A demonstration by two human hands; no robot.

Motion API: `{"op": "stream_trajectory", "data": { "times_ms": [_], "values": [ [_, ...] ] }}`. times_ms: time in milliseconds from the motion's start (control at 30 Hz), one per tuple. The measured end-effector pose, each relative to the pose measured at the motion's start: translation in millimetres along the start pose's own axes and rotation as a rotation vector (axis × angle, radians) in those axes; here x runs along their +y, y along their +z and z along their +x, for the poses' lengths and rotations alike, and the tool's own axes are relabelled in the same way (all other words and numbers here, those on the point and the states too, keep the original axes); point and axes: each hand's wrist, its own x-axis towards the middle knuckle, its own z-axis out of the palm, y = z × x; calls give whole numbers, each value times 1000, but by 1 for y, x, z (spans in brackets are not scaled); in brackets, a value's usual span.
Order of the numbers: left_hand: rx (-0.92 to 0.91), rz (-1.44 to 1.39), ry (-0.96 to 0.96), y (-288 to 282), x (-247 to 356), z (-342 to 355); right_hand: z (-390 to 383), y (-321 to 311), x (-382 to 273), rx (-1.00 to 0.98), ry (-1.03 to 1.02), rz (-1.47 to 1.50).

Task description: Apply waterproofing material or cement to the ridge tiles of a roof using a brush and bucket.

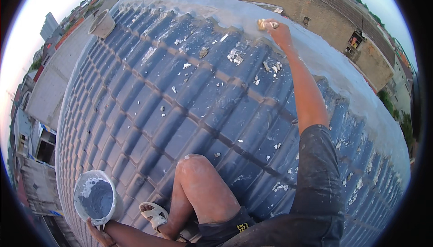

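My right hand (280,34) reaches far up to the roof's ridge, closed round a small paintbrush (261,24). The brush's pale bristles lie at the grey mortar ridge cap (246,15), and its handle is mostly hidden in my fingers. Low on the left, my left hand (97,234) grips the near edge of a white bucket (118,205). Wet grey coating (98,200) covers the bucket's bottom and smears its inner wall. The bucket is tilted so its opening faces me.
Dark glazed roof tiles (180,136) slope down to the left, scattered with white mortar crumbs (235,56). A second pale bucket (103,24) stands at the far left edge. My bent knee (194,163) and sandalled foot (154,214) rest on the tiles. A brown wall (288,8) rises beyond the ridge.
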Motion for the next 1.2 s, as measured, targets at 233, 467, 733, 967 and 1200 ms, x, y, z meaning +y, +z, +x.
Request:
{"op": "stream_trajectory", "data": {
  "times_ms": [233,467,733,967,1200],
  "values": [
    [39,204,-91,-19,42,-13,23,-42,-27,-373,-221,-879],
    [135,-108,-193,-4,44,-7,-6,-1,-18,-372,-379,-930],
    [28,273,-33,-1,26,-16,-35,-78,17,-178,-438,-557],
    [43,205,43,-11,4,-11,-50,-12,22,-246,-406,-1007],
    [138,35,-181,23,54,-12,-40,-68,42,-121,-197,-180]
  ]
}}
